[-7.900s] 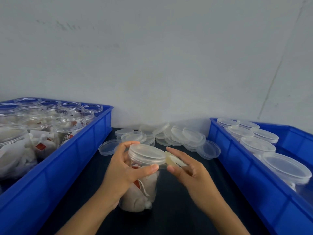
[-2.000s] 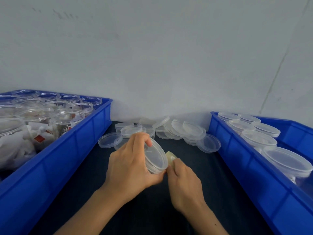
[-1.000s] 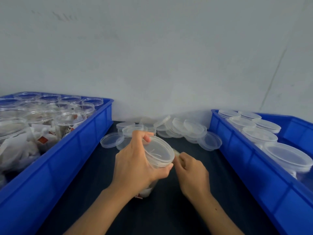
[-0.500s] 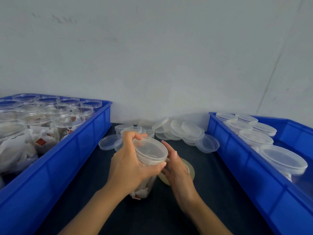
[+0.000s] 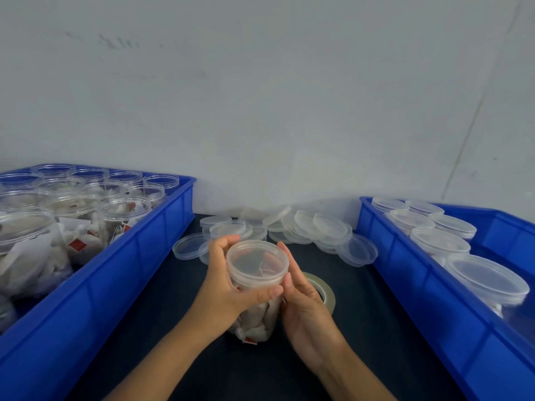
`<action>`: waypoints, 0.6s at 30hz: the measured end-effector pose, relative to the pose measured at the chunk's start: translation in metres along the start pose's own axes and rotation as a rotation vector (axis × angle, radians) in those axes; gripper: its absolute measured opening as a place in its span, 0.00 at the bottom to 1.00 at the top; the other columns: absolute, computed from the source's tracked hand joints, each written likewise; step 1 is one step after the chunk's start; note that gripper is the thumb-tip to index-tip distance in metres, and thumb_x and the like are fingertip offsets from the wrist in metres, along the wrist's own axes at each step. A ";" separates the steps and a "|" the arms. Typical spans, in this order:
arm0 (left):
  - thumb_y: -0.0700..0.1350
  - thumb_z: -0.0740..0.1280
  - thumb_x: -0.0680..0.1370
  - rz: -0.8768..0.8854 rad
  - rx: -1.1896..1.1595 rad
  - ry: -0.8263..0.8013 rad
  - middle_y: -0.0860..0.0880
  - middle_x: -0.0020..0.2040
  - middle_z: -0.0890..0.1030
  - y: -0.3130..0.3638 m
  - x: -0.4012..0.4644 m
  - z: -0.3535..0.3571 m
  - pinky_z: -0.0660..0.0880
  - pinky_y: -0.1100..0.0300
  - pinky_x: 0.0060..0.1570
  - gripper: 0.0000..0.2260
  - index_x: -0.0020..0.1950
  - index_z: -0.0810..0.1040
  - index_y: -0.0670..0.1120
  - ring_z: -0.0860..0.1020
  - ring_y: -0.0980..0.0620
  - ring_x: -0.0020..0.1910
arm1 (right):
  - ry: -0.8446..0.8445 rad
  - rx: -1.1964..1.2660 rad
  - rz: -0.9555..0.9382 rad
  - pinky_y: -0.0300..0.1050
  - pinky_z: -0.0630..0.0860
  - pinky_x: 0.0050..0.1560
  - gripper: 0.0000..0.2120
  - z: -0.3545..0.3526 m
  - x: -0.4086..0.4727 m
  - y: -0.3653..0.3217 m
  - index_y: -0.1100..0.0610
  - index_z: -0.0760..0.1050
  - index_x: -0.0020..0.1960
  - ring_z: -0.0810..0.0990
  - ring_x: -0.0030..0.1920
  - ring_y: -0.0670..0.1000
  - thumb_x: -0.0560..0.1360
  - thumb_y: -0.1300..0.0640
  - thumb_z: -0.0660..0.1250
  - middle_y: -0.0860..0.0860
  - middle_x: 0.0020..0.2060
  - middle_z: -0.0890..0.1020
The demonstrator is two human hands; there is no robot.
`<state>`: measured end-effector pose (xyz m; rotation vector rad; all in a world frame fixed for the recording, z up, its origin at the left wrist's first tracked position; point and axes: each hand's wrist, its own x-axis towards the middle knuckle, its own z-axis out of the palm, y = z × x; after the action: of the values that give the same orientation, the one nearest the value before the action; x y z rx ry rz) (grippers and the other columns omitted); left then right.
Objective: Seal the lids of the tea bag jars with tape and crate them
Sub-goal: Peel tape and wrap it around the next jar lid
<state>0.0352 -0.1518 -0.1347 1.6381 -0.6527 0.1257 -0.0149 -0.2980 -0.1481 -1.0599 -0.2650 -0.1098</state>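
Clear plastic jar [image 5: 256,287], light and slick; left hand [image 5: 224,287] curls round it below the lid [image 5: 257,261], right hand's [image 5: 304,302] straight fingers pressing its side.

I see two bright blue crates, the left crate [image 5: 139,256] and the right crate [image 5: 434,308], on a dark, almost black table [image 5: 362,299]. The jar [image 5: 256,290] is clear, its tea bags white with small red tags. The tape [image 5: 325,292] looks pale yellowish. The wall [image 5: 260,96] is plain grey-white.

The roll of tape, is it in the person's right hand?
No, the roll of tape lies flat on the dark table beside the jar, behind the open right hand.
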 end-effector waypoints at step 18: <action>0.58 0.70 0.65 -0.154 -0.097 -0.370 0.53 0.65 0.73 0.088 0.050 0.030 0.75 0.63 0.55 0.38 0.72 0.59 0.54 0.75 0.57 0.60 | 0.227 -0.483 -0.084 0.45 0.74 0.65 0.29 0.015 -0.015 -0.103 0.52 0.63 0.73 0.78 0.63 0.49 0.74 0.47 0.62 0.54 0.64 0.78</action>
<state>0.0263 -0.2000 -0.0406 1.6241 -0.7944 -0.3243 -0.0543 -0.3356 -0.0576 -1.5023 -0.0760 -0.3818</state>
